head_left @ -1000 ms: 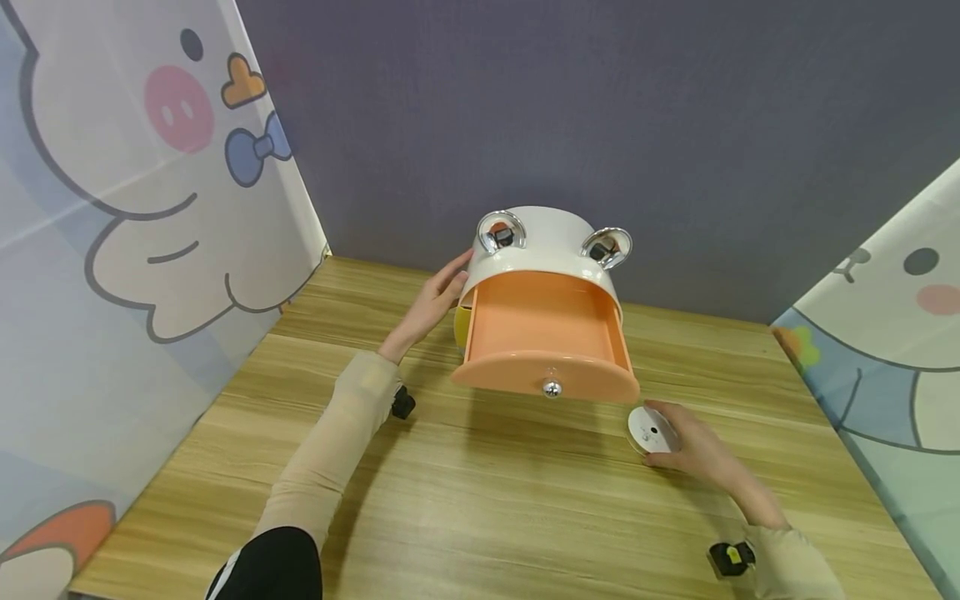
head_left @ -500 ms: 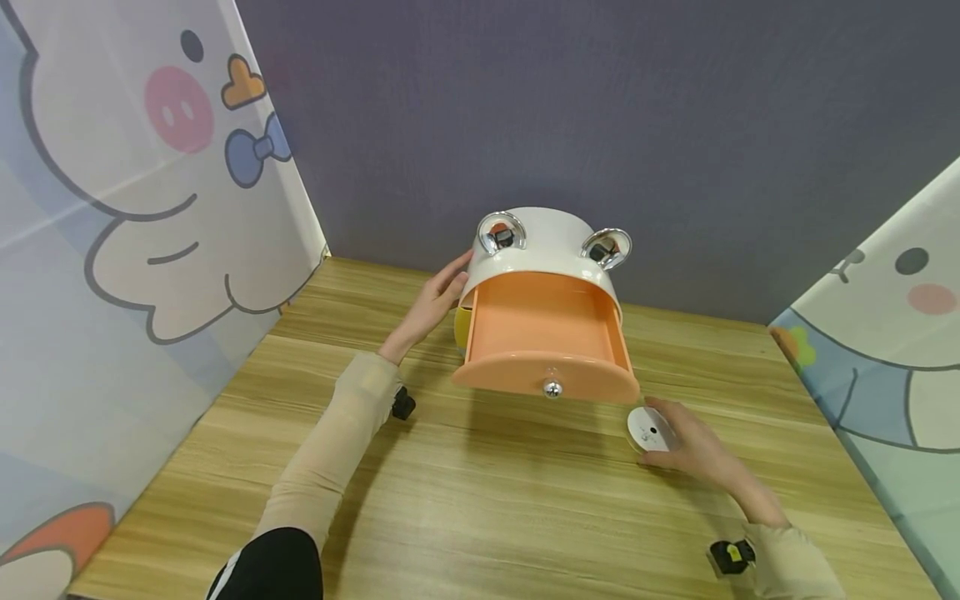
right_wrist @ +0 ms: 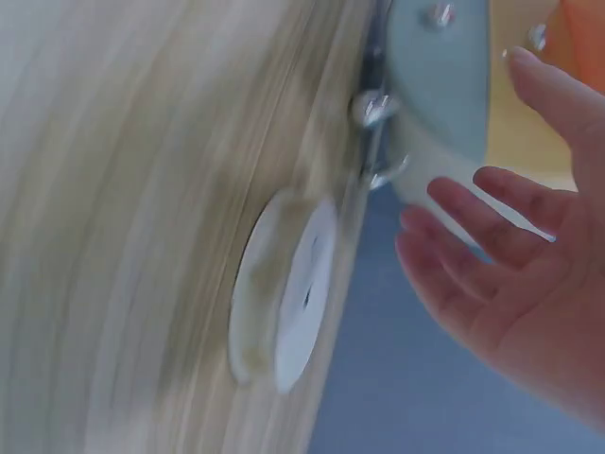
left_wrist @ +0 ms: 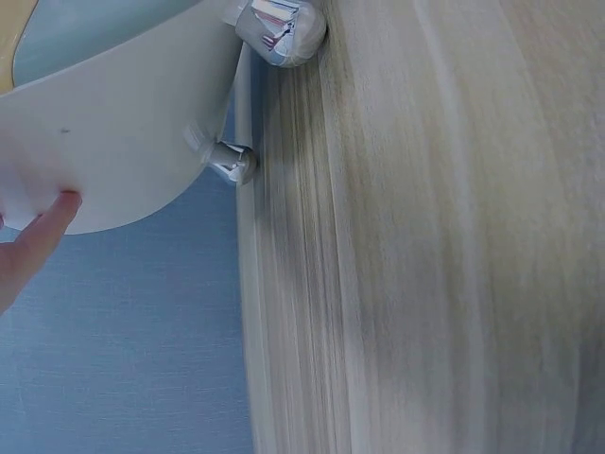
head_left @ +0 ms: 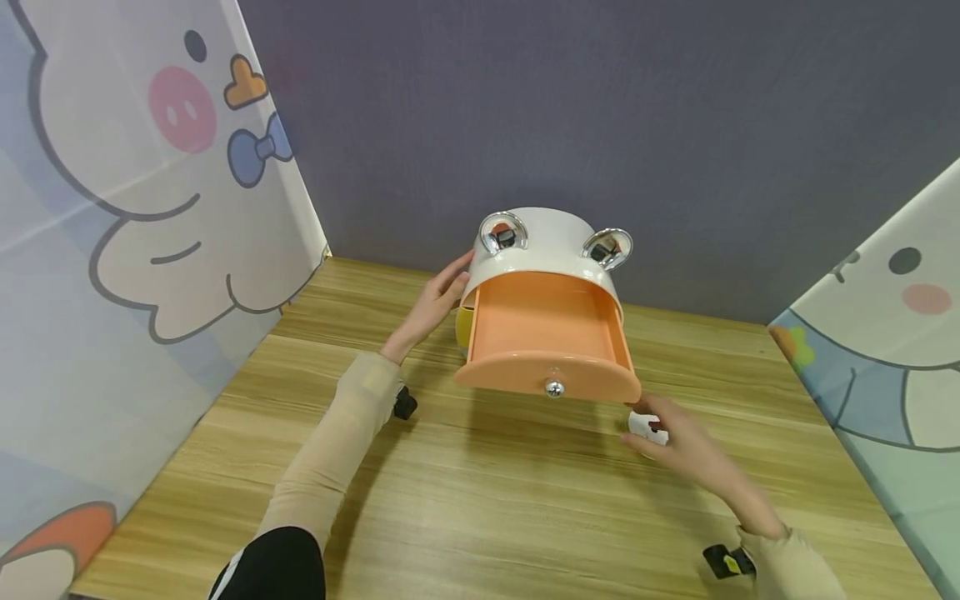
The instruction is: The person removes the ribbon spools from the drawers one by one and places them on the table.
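Observation:
A white drawer cabinet (head_left: 551, 237) with two chrome ring ears stands at the back of the wooden table (head_left: 487, 500). Its orange top drawer (head_left: 543, 329) is pulled out and looks empty, with a silver knob (head_left: 554, 387) on the front. My left hand (head_left: 438, 296) rests with straight fingers against the cabinet's left side; one fingertip (left_wrist: 38, 236) touches the white shell (left_wrist: 123, 123). My right hand (head_left: 678, 446) hovers over a white round disc (head_left: 643, 423) lying on the table under the drawer's right corner. In the right wrist view its fingers (right_wrist: 510, 274) are spread above the disc (right_wrist: 284, 293).
A grey wall stands behind the cabinet. Cartoon-printed panels close off the left side (head_left: 135, 208) and the right side (head_left: 885, 350). A yellow lower drawer (head_left: 462, 325) shows at the cabinet's left, and a pale blue drawer front (right_wrist: 440, 85) shows below.
My right hand has slid left and forward over the white disc, covering most of it. The left hand, cabinet and drawer stay put.

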Action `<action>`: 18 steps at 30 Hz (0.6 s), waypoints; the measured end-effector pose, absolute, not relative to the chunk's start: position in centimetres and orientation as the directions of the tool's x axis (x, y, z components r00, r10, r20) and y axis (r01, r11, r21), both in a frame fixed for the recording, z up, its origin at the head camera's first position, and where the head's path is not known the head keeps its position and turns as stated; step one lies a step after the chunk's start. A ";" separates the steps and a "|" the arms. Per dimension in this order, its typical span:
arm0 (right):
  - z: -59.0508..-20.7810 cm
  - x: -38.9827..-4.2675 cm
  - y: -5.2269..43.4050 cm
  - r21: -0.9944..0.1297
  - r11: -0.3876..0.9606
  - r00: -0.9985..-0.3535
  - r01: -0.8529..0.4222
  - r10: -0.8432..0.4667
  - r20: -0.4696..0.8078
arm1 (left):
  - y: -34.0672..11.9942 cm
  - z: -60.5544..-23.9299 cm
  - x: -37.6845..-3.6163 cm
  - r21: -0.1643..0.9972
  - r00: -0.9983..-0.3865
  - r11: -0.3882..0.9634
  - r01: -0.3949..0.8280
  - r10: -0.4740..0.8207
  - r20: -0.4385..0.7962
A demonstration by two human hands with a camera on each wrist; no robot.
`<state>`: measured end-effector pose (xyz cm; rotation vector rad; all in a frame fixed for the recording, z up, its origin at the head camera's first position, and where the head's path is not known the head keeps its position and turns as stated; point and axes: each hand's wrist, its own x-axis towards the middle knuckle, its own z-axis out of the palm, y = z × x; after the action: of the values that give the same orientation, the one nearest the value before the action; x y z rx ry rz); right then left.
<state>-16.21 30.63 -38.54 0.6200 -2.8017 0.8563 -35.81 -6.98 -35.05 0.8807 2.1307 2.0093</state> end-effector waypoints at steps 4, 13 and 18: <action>-38.1 -15.5 28.9 -0.617 0.666 -0.904 -0.420 -0.367 0.219 | -7.0 -35.2 -35.7 0.939 -0.832 -0.032 0.342 0.454 0.319; -37.3 -13.8 25.1 -0.931 0.323 -0.895 -0.171 -0.446 0.010 | -7.1 -35.3 -35.9 0.942 -0.832 -0.038 0.333 0.459 0.312; -36.5 -13.6 23.4 -0.998 0.070 -0.842 0.002 -0.538 -0.039 | -7.1 -35.2 -35.9 0.942 -0.826 -0.046 0.333 0.467 0.315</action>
<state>-13.57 23.44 -36.47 0.6950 -2.5505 2.3796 -35.87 -7.11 -35.18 0.8837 2.0977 2.0164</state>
